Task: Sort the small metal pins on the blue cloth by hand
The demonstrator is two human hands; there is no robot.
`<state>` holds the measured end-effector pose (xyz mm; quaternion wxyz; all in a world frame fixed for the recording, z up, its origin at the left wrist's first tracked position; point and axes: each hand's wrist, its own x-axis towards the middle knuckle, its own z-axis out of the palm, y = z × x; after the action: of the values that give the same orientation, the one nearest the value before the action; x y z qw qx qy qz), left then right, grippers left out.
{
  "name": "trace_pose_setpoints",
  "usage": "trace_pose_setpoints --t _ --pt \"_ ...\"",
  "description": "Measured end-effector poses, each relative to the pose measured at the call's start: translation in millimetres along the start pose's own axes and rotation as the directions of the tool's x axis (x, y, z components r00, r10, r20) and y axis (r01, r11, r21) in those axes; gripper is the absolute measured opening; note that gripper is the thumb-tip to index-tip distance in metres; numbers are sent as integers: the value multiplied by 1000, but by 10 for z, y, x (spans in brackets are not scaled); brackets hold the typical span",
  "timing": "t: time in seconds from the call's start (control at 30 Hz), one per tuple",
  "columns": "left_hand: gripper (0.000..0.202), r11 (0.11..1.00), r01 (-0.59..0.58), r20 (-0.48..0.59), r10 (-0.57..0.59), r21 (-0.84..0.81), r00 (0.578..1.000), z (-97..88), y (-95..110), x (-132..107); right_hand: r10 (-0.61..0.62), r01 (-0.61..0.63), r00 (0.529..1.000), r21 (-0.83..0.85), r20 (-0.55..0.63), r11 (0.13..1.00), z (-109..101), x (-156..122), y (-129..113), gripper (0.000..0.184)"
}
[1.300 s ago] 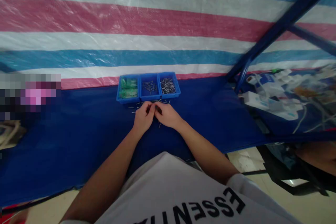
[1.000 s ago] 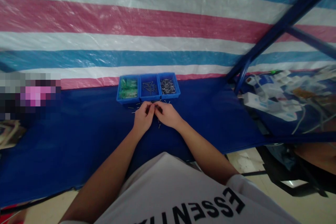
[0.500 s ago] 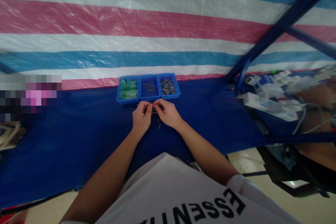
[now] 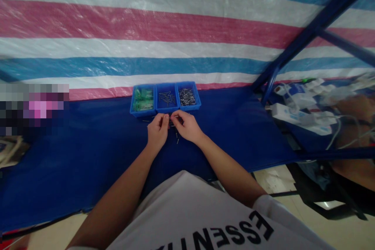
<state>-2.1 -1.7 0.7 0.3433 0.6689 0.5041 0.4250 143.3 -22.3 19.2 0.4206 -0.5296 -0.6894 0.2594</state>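
My left hand [image 4: 157, 131] and right hand [image 4: 187, 127] nearly touch over the counter [image 4: 96, 144], kept close, I judge, because the pins [image 4: 177, 140] are so thin. My fingers [image 4: 166, 121] curl inward at the tips — whether they clamp on a pin, I cannot tell. Loose pins lie beside and between my hands, and the trays [image 4: 167, 109] stand in a row just beyond, likely for easy reach — green pieces [image 4: 143, 99] left, metal pieces [image 4: 187, 97] middle and right.
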Motion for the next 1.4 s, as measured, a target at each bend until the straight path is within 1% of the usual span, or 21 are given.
trace_pose_setpoints --t 0.07,0.2,0.27,0.37,0.43,0.53,0.63,0.73,0.83,0.9,0.97,1.07,1.17,1.27,1.33,1.4 --pt "27 998 1 -7 -2 -60 1000 16 -15 2 12 -12 1000 0 -4 1000 -12 4 -13 17" --pt "26 990 4 30 0 -139 1000 42 -32 -1 65 -65 997 -3 -39 998 -24 7 -27 19" --pt "25 991 -13 39 18 -134 999 43 -25 -8 84 -84 996 -2 -36 996 -24 6 -26 23" --pt "24 996 -38 33 40 -76 999 26 -7 -18 93 -93 995 -14 -21 996 -21 5 -21 31" --pt "24 998 -48 25 49 -28 998 9 4 -20 75 -75 997 -21 -29 997 -20 5 -17 30" --pt "29 998 -52 29 51 45 998 -10 14 -19 14 -14 999 -18 -42 1000 -20 3 -8 20" --pt "36 994 -46 26 44 102 999 -18 21 -20 -66 66 998 -39 -12 997 -15 -3 7 16" --pt "39 992 -43 1 43 119 999 -22 24 -28 -127 128 991 -49 29 991 -5 -10 21 15" --pt "37 991 -68 -9 69 116 998 -24 15 -42 -138 138 990 -58 6 989 -6 -11 27 15" --pt "32 990 -89 -5 90 112 996 -20 3 -51 -118 115 992 -62 -48 991 -12 -6 27 14" --pt "26 990 -109 10 108 90 994 -9 -7 -59 -74 72 992 -27 -103 997 -14 2 29 14" --pt "21 986 -151 35 149 65 988 13 -7 -67 62 -44 986 119 -152 992 14 15 44 14" --pt "21 980 -174 26 172 100 985 22 5 -69 202 -150 971 324 -132 934 69 32 82 16" --pt "20 977 -169 -10 172 127 985 13 12 -61 241 -165 966 488 -95 857 109 55 125 18" --pt "21 977 -169 -27 174 126 984 2 11 -52 246 -170 966 523 -78 835 109 65 139 19" --pt "22 978 -164 -29 170 130 985 -6 7 -43 245 -182 967 494 -66 851 91 63 131 20"
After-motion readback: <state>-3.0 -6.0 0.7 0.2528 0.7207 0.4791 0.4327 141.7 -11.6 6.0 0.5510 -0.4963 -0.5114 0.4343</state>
